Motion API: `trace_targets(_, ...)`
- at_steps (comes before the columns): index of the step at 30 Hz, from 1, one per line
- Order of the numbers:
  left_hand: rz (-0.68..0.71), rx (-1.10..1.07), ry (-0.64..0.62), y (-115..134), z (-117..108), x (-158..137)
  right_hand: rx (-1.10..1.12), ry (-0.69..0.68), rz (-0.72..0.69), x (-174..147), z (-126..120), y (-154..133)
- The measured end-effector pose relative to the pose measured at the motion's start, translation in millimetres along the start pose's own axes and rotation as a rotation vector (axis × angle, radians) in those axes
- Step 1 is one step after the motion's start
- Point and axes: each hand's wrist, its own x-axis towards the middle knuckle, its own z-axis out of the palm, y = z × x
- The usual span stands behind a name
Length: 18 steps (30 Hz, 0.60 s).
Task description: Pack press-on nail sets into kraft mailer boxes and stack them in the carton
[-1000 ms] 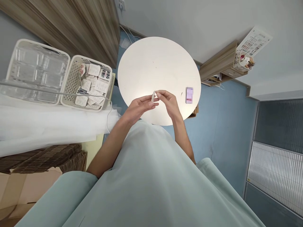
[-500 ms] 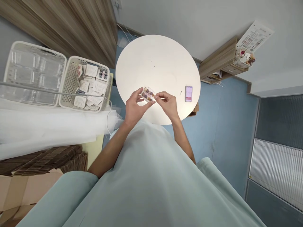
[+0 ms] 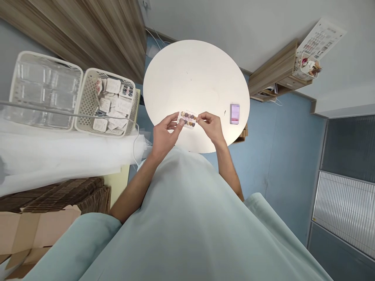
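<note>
My left hand (image 3: pixel 164 137) grips the left end of a small white card (image 3: pixel 189 120), thumb across its lower front. The card bears two rows of small rounded pieces in cream, brown and purple; what they are exactly is too small to tell. At the card's right end, the thumb and forefinger of my right hand (image 3: pixel 213 128) are pinched together on its edge. I hold the card nearly level above the near part of a round white table (image 3: pixel 193 74). A phone (image 3: pixel 234 113) with a lit, blurred screen lies to the right.
Left of the table stand a perforated basket (image 3: pixel 84 97) with several cards and packets and another basket (image 3: pixel 16 78) with clear plastic boxes. Below them are white wrapping (image 3: pixel 70 150) and stacked cardboard (image 3: pixel 64 191). A wooden cabinet (image 3: pixel 272 74) is at the right wall.
The card has turned from a slant to nearly level and shifted slightly right. My right hand has moved a little right with its end, while my left thumb now lies over its lower row.
</note>
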Motion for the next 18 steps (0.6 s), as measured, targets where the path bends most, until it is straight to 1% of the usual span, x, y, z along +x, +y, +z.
trace_targets(4, -0.045, -0.08, 0.007, -8, 0, 3, 0.032, -0.037, 0.011, -1, -4, 2)
trace_targets(7, -0.057, -0.098, 0.011, -13, 0, 4, 0.056, -0.077, 0.026, -3, -8, 2)
trace_targets(12, -0.05, -0.094, 0.03, -12, 6, -2, 0.092, -0.134, 0.029, -7, -17, 7)
trace_targets(18, -0.046, -0.011, 0.036, -10, 18, -10, 0.109, -0.131, 0.032, -6, -25, 21)
